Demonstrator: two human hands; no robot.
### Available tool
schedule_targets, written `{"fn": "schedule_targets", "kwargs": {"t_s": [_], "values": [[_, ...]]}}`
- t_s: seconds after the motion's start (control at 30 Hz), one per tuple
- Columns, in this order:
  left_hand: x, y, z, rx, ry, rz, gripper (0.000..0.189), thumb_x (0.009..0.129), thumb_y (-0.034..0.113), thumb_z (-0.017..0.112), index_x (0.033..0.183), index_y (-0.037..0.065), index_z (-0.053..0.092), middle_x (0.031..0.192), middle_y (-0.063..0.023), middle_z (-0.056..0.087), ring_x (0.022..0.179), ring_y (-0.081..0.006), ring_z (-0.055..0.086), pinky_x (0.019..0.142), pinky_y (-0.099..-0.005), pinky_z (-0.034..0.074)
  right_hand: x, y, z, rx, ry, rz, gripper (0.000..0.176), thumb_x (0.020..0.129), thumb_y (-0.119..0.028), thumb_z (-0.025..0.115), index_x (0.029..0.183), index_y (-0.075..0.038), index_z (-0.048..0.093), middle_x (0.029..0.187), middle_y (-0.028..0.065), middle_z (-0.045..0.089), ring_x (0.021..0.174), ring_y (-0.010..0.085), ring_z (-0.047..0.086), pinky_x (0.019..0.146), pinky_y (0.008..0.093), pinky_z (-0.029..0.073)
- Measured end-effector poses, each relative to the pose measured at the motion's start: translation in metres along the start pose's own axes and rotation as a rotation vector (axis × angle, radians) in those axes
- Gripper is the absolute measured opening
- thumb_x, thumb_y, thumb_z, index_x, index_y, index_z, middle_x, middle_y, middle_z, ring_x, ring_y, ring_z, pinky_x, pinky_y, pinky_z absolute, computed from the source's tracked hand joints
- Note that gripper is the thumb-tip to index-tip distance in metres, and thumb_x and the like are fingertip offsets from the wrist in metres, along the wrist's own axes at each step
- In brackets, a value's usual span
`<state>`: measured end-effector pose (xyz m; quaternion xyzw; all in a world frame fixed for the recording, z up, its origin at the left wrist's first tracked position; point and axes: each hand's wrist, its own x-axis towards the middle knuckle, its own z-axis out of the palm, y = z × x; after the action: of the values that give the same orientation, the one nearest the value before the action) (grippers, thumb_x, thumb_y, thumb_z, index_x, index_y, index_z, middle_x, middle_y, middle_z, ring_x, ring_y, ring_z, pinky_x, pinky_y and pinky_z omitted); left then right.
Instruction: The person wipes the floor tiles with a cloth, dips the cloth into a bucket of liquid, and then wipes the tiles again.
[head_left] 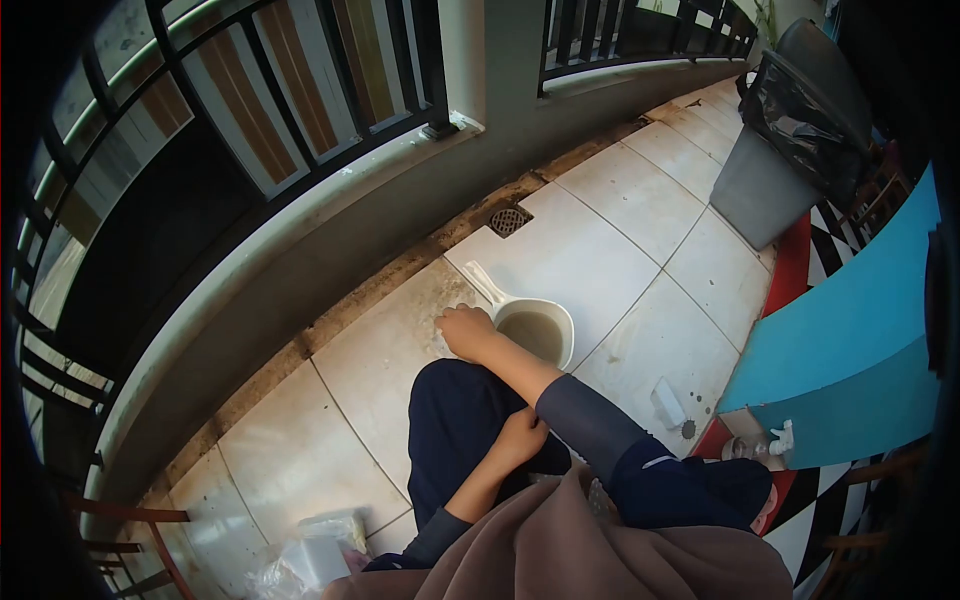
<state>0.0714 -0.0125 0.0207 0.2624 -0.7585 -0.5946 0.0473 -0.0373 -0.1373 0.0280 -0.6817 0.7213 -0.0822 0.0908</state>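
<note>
My right hand (463,330) is low over a dirty, wet-looking patch of the white floor tiles (385,330), just left of a dipper. Its fingers are curled down, and what they hold, if anything, is hidden. The white long-handled dipper (568,322) stands on the tiles with murky water in it, its handle pointing up and left. My left hand (522,437) rests closed by my knee, against the dark cloth and under my right forearm. I cannot make out what is in it.
A low wall with black railings runs along the left, with a floor drain (508,221) near it. A grey bin (762,180) with a black bag stands upper right. A white block (667,403), a spray bottle (782,437) and plastic bags (318,560) lie nearby.
</note>
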Motion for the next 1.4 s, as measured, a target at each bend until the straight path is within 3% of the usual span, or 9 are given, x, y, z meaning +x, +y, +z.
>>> {"fn": "schedule_targets", "kwargs": {"t_s": [0.03,0.13,0.17,0.43,0.57,0.7,0.8,1.13,1.4], "values": [[-0.003,-0.007,0.000,-0.193,0.077,0.103,0.026,0.085,0.013,0.052,0.099,-0.007,0.059,0.089,-0.0204,0.066,0.080,-0.0314,0.064,0.070,-0.0390,0.048,0.014,-0.004,0.009,-0.060,-0.054,0.017,0.023,0.083,-0.012,0.051,0.103,-0.013,0.063,0.105,0.0063,0.062,0.102,0.0264,0.055,0.080,0.0420,0.047],[-0.003,-0.006,0.001,-0.554,0.043,-0.145,0.026,0.086,0.012,0.053,0.106,-0.002,0.058,0.095,-0.0111,0.066,0.084,-0.0258,0.062,0.074,-0.0365,0.048,0.044,-0.004,0.035,-0.125,-0.179,0.061,0.026,0.084,-0.014,0.051,0.108,-0.016,0.062,0.110,0.0045,0.060,0.111,0.0239,0.050,0.086,0.0441,0.042],[0.005,-0.014,0.006,-0.681,0.038,-0.077,0.028,0.086,0.014,0.056,0.110,0.000,0.056,0.097,-0.0078,0.063,0.084,-0.0199,0.059,0.072,-0.0316,0.048,0.047,0.001,0.044,-0.132,-0.195,0.056,0.027,0.083,-0.013,0.052,0.108,-0.016,0.061,0.110,0.0047,0.060,0.111,0.0239,0.050,0.086,0.0444,0.043],[0.045,-0.029,0.033,-0.702,0.088,0.128,0.025,0.087,0.015,0.057,0.106,0.000,0.056,0.092,-0.0061,0.061,0.076,-0.0114,0.056,0.062,-0.0236,0.044,0.049,0.021,0.054,-0.293,-0.275,0.035,0.023,0.083,-0.013,0.053,0.102,-0.018,0.065,0.106,0.0030,0.062,0.113,0.0220,0.047,0.089,0.0442,0.038],[0.036,-0.015,0.019,-0.689,-0.132,-0.231,0.013,0.088,0.013,0.053,0.098,0.004,0.057,0.077,-0.0006,0.055,0.063,-0.0085,0.049,0.054,-0.0225,0.039,0.025,0.027,0.006,0.140,0.055,-0.008,0.013,0.080,-0.014,0.059,0.092,-0.010,0.064,0.098,0.0085,0.062,0.100,0.0250,0.055,0.082,0.0398,0.043],[0.037,-0.009,0.023,-0.825,-0.148,-0.168,0.008,0.089,0.010,0.049,0.091,0.006,0.055,0.067,0.0035,0.045,0.057,-0.0052,0.041,0.052,-0.0197,0.035,-0.029,0.041,-0.061,0.668,0.174,0.228,0.018,0.078,-0.013,0.065,0.089,-0.002,0.058,0.091,0.0145,0.065,0.083,0.0294,0.063,0.075,0.0364,0.048],[0.041,-0.008,0.026,-0.745,-0.193,-0.158,0.009,0.089,0.010,0.048,0.092,0.006,0.055,0.067,0.0034,0.045,0.056,-0.0051,0.041,0.052,-0.0200,0.034,-0.070,0.070,-0.063,0.731,0.272,0.353,0.018,0.080,-0.010,0.064,0.094,0.000,0.058,0.090,0.0148,0.065,0.089,0.0255,0.064,0.078,0.0328,0.048],[0.052,-0.009,0.032,-0.644,-0.364,-0.175,0.010,0.089,0.013,0.050,0.093,0.005,0.055,0.071,0.0039,0.046,0.059,-0.0051,0.042,0.052,-0.0197,0.035,-0.100,0.072,-0.017,-0.019,0.226,0.178,0.047,0.071,-0.017,0.073,0.112,-0.009,0.051,0.117,0.0116,0.051,0.104,0.0330,0.054,0.083,0.0428,0.047],[0.057,-0.011,0.034,-0.583,-0.438,-0.229,0.011,0.090,0.016,0.050,0.092,0.007,0.054,0.073,0.0038,0.047,0.058,-0.0052,0.042,0.053,-0.0190,0.036,-0.086,0.078,0.011,0.010,-0.235,0.344,0.044,0.071,-0.018,0.072,0.109,-0.007,0.056,0.108,0.0135,0.060,0.102,0.0318,0.059,0.085,0.0412,0.048]]}}
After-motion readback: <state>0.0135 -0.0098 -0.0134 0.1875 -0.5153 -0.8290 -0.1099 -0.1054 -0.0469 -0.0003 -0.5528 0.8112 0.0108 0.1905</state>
